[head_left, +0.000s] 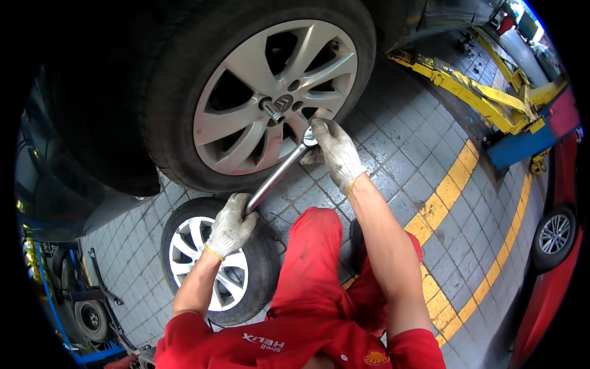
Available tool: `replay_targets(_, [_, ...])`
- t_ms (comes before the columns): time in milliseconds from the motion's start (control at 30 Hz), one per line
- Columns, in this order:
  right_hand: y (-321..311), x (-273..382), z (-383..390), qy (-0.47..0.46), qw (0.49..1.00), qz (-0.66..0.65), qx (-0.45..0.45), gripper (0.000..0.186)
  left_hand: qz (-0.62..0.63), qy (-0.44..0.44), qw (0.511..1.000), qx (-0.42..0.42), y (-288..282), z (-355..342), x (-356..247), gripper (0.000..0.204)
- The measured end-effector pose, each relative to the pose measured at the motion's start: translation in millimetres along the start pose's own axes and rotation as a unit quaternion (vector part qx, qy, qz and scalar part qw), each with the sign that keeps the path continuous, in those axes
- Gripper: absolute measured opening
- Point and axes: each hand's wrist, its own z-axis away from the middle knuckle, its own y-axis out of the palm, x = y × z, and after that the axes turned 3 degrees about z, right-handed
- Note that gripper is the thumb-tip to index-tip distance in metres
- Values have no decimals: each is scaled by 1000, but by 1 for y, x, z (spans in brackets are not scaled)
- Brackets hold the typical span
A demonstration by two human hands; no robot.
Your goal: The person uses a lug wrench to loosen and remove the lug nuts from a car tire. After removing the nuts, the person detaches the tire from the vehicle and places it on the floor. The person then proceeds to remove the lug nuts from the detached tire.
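A long chrome ratchet wrench (278,176) slants across in front of a car's wheel (236,125), held in both hands. My left hand (231,226), in a white knitted glove, is wrapped round the lower end of its handle. At the upper end, my gloved right hand (335,151) grips the round head, its fingers partly hiding it. A metal socket (272,111) sticks out of the wheel near the hub cap. The wrench head is to the right of this socket and apart from it. The wheel has a silver spoked rim and a black tyre.
A second silver-rimmed wheel (182,252) lies on the grey tiled floor (393,144) by my left forearm. Yellow lift arms (473,98) and a blue lift base (515,146) stand at right. Beyond is a red car (546,307). A spare wheel (92,320) sits far left.
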Motion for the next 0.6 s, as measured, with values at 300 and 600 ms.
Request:
replay_targets(300, [22, -30, -36, -39, 991, -122, 47, 38, 67, -128, 987, 65, -78, 36, -7, 39])
replay_targets(600, [41, -39, -35, -85, 972, -195, 101, 40, -208, -36, 972, -104, -125, 56, -35, 33])
